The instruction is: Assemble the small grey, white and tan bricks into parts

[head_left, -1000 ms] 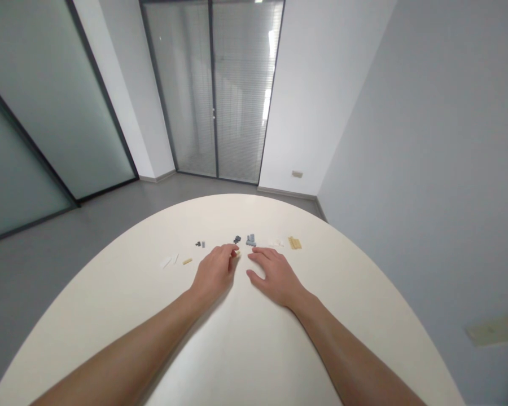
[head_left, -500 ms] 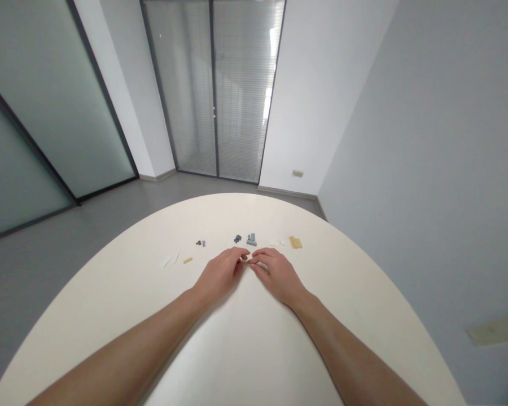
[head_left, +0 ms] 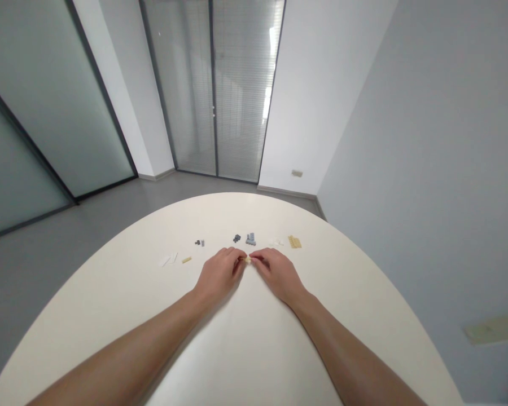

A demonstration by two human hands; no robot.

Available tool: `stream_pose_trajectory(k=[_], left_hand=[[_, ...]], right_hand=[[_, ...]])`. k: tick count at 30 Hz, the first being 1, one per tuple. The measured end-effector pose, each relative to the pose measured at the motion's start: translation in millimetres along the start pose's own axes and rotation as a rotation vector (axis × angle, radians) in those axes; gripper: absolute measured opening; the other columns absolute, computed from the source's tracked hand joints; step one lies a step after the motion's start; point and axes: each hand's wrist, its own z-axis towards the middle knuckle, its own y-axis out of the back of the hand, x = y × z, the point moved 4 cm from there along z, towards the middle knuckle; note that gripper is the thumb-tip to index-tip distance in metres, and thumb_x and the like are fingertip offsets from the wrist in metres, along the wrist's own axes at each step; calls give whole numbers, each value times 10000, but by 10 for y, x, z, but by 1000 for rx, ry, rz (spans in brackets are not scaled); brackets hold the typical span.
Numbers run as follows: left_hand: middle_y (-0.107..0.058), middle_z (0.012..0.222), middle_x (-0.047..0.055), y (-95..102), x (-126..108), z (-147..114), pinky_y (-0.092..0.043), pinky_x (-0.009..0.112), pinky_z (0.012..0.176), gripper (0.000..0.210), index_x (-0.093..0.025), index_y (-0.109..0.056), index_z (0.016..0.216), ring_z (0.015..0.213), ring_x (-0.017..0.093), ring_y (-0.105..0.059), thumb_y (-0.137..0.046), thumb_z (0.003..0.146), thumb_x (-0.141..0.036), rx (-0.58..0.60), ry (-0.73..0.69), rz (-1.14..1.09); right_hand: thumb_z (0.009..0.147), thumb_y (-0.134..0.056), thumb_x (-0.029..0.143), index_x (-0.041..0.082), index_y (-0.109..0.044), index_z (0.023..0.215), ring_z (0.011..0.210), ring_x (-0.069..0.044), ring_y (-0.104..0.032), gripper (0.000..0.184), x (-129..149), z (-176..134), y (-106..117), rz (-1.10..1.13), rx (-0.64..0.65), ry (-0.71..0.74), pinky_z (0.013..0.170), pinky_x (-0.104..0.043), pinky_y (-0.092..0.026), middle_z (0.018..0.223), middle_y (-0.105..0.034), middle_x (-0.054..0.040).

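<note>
A small pale-yellow toy brick piece (head_left: pixel 248 260) is pinched between my two hands over the middle of the table. My left hand (head_left: pixel 222 270) is closed on its left side, thumb and fingers together. From the right, my right hand (head_left: pixel 277 272) grips it with fingertips. The fingers cover most of the piece, so its exact shape is hidden. Just beyond the hands lie a cluster of light grey bricks (head_left: pixel 250 239) and a few dark grey pieces (head_left: pixel 236 238).
Tan bricks (head_left: pixel 294 242) and white pieces (head_left: pixel 276 242) lie to the right. On the left are small dark pieces (head_left: pixel 197 242), a tan strip (head_left: pixel 187 260) and thin white pieces (head_left: pixel 165 260). The round white table (head_left: pixel 254 349) curves away ahead, with glass doors beyond.
The fingertips of both hands have shifted and drawn closer around the yellow piece, which shows a little more between them. The loose pieces lie as before.
</note>
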Motion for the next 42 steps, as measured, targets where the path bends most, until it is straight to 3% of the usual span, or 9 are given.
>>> stream_pose_trajectory(k=[8,42], left_hand=[[-717,950,32,36,-21,11,-455,310,758,126,-211,-655,971,865,192,-629,-533,942,-216,-15,8,-14],[-711,983,33,28,28,5,-459,323,769,181,-224,-648,1000,907,204,-630,-503,904,-173,-37,60,-30]], right_hand=[[916,-618,227,233,-687,1003,950,-186,-647,111,-8,-16,5,-9,-34,-7,863,-327,-477,999,-728,-22],[948,-577,222,230,-663,983,935,-192,-640,93,-17,-4,36,10,-61,-33,838,-333,-471,978,-712,-25]])
